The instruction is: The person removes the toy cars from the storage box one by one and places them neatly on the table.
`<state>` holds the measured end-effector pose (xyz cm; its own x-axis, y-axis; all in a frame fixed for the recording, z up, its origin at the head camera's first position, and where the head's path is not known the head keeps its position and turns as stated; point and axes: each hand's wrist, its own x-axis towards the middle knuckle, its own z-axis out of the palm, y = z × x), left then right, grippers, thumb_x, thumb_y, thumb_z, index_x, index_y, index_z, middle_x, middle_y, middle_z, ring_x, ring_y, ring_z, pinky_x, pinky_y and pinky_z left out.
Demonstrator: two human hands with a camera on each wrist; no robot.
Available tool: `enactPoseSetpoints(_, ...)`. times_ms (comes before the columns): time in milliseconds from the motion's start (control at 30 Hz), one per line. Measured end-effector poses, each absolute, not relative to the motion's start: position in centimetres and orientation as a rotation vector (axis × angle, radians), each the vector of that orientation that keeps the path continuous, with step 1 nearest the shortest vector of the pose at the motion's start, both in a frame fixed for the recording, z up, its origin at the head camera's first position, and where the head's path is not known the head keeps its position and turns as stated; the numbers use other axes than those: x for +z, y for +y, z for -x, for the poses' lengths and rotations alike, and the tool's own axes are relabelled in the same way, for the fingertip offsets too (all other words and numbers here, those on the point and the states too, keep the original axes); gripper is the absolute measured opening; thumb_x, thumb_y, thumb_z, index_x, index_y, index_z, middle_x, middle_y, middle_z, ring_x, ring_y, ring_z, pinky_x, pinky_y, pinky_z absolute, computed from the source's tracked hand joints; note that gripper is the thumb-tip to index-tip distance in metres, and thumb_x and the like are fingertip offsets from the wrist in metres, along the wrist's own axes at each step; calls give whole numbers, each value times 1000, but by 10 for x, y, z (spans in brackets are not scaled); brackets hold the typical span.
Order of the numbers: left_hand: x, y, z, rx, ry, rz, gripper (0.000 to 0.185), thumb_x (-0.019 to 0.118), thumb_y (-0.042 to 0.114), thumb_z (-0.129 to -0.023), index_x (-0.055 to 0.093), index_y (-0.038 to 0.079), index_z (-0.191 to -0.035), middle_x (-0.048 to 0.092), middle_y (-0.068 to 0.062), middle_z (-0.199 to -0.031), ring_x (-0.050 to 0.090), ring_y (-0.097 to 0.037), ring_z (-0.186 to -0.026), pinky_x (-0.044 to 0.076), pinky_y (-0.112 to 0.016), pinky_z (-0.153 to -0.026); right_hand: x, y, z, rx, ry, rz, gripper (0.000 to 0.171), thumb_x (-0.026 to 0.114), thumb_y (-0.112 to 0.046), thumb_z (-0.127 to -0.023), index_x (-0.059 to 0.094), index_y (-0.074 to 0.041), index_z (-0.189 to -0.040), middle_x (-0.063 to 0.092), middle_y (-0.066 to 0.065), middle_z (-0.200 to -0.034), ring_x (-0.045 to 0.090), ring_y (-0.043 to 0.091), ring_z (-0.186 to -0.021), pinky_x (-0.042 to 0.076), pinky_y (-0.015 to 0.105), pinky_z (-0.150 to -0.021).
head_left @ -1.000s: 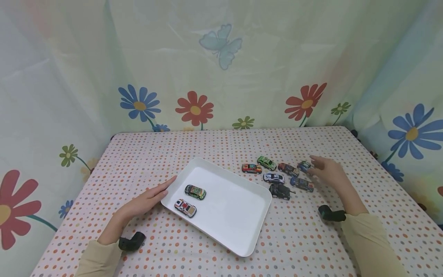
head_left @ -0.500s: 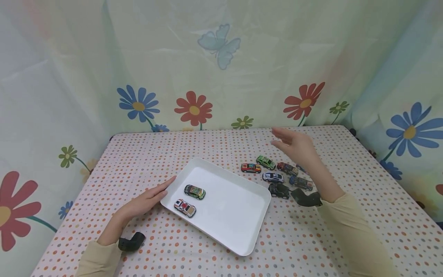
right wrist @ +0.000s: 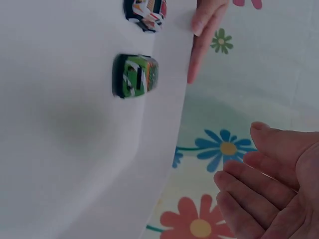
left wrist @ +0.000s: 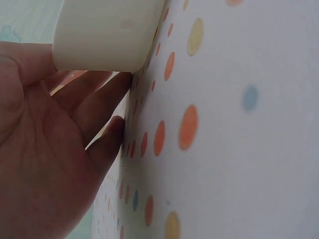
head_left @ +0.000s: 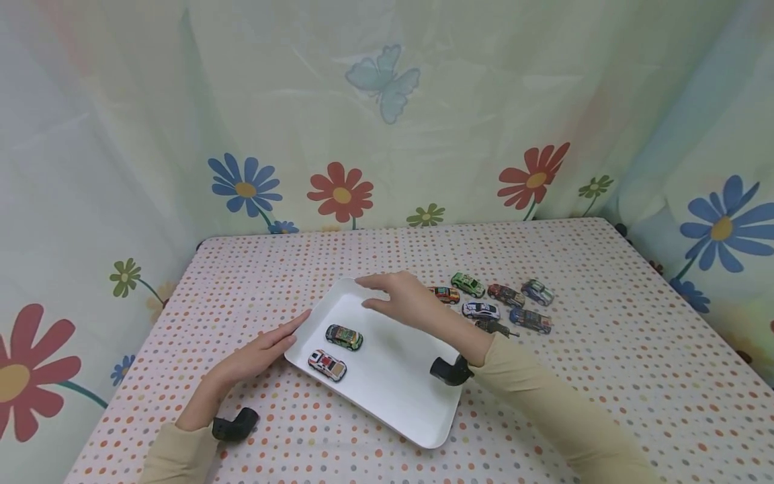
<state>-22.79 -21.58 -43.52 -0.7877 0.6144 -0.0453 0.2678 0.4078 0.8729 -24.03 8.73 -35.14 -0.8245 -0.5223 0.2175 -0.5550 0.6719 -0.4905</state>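
Observation:
My left hand (head_left: 252, 356) rests against the left end of the white tray (head_left: 393, 396), its fingers straight along the outer wall. In the left wrist view the tray's wall (left wrist: 109, 35) sits right at those fingers. Over the tray's far part is my right hand (head_left: 408, 302), fingers extended and thumb apart. The right wrist view shows that hand (right wrist: 271, 189) holding nothing. Inside the tray, toward its left end, lie a green patterned toy car (head_left: 345, 337) and a white-and-red toy car (head_left: 327, 365).
Right of the tray several toy cars stand grouped: a bright green one (head_left: 467, 284), a white one (head_left: 481, 310), a blue one (head_left: 530, 320) and a black one (head_left: 492, 327) partly behind the right forearm. A dotted cloth (head_left: 254, 269) covers the table; a flowered curtain (head_left: 459, 121) hangs behind.
My right hand has moved left from the grouped cars, rising on the way, to above the tray. The left hand stays at the tray's end, and both cars inside keep their places.

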Motion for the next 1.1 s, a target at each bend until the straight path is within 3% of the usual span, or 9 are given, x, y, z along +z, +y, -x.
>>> enactPoseSetpoints(267,-437,-217,227,1330,2318,-766,48,36,23,-104,24,17,-150,17,-8,-153,12,-30,-138,13,-54,-108,-373,53,240,742,-2941,-1028,42,68,-23,-88,60,-8,-127,61,4,-120,58,16,-107,48,27,-86)
enactPoseSetpoints(433,-436,-217,227,1325,2320,-761,48,36,23,-104,24,19,-150,17,-7,-153,12,-30,-138,13,-54,-108,-386,43,240,622,-3040,-1094,47,68,-28,-88,58,-11,-130,66,1,-109,60,9,-79,47,21,-67)
enactPoseSetpoints(500,-436,-216,227,1322,2317,-758,48,36,23,-104,24,19,-150,17,-7,-153,12,-30,-138,13,-53,-108,-391,41,239,588,-3070,-1108,49,69,-29,-87,56,-11,-131,66,-1,-106,57,7,-76,45,22,-66)
enactPoseSetpoints(767,-434,-211,229,1338,2301,-771,48,35,21,-104,22,18,-151,16,-7,-153,12,-29,-138,13,-53,-108,-400,39,235,458,-3103,-1104,52,69,-29,-87,54,-13,-134,63,0,-115,57,6,-90,47,23,-76)
enactPoseSetpoints(933,-434,-212,229,1326,2314,-738,49,36,23,-104,23,20,-150,16,-5,-153,12,-27,-138,14,-50,-108,-402,35,232,344,-3087,-1098,52,71,-25,-85,55,-13,-133,61,0,-122,56,12,-108,47,28,-86)
enactPoseSetpoints(1100,-434,-216,228,1326,2309,-697,50,38,27,-103,23,22,-150,17,-2,-153,12,-24,-138,14,-49,-109,-404,32,230,288,-3067,-1082,52,71,-26,-85,55,-12,-133,61,0,-122,56,14,-109,47,29,-86)
